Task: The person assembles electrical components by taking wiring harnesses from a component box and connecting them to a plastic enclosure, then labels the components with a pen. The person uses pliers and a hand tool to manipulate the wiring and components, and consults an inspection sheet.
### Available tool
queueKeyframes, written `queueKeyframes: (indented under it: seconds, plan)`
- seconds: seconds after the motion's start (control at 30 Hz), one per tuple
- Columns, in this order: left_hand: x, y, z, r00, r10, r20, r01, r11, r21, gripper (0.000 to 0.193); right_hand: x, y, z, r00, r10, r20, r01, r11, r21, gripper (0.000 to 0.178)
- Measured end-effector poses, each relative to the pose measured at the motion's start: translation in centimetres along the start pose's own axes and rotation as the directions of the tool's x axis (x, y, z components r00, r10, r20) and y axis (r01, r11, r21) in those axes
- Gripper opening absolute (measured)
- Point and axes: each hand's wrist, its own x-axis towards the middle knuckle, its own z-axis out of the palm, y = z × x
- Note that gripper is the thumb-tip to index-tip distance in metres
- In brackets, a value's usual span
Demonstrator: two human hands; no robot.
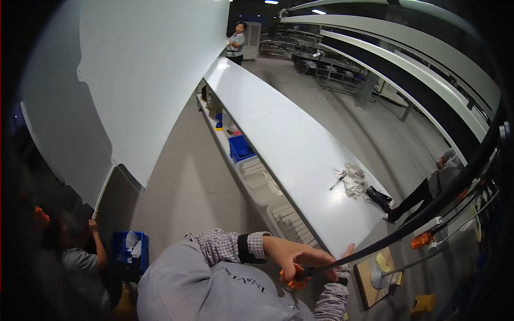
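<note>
1. Far left, a co-worker's raised hand [93, 226] meets the lower edge of a smooth, satin-white panel [150, 69] with notched corners; a blue plastic bin [144, 254] sits beside that person.
2. At lower centre, the left hand [300, 253], sleeved in checked cloth, is clamped on a stubby orange piece [293, 282], held in front of the grey shirt and near the bench's close end (fingers cover much of it, so which end leads cannot be told).
3. The long white bench [267, 112], slick and reflective, slants from upper left to lower right.
4. The right hand [333, 275] is mostly hidden behind the left; whether its fingers are apart or closed, I cannot tell.
5. A crumpled white cloth [354, 182] lies on the bench.
6. A matte black hose [417, 224] has its long axis running from the hands toward upper right, bowing along the rim.
</note>
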Motion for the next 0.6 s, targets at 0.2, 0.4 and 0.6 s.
queueKeyframes:
  seconds: [0.2, 0.4, 0.6]
  plan:
    - [-3.3, 2.0, 3.0, 0.968, -0.228, -0.104, 0.244, 0.950, 0.197, 0.040, 2.5, 0.4, -0.9, 0.978, -0.164, -0.133, 0.157, 0.986, -0.061, 0.071]
    - [-11.9, 6.0, 4.1, 0.708, -0.137, -0.693, 0.338, 0.927, 0.162, 0.014, 2.1, 0.1, 0.6, 0.966, -0.249, -0.077, 0.226, 0.947, -0.228, 0.074]
    - [-18.1, 7.8, 5.0, 0.112, 0.488, -0.866, 0.367, 0.789, 0.492, 0.011, 3.9, -0.1, -0.1, 0.934, -0.340, -0.109, 0.273, 0.877, -0.394, 0.067]
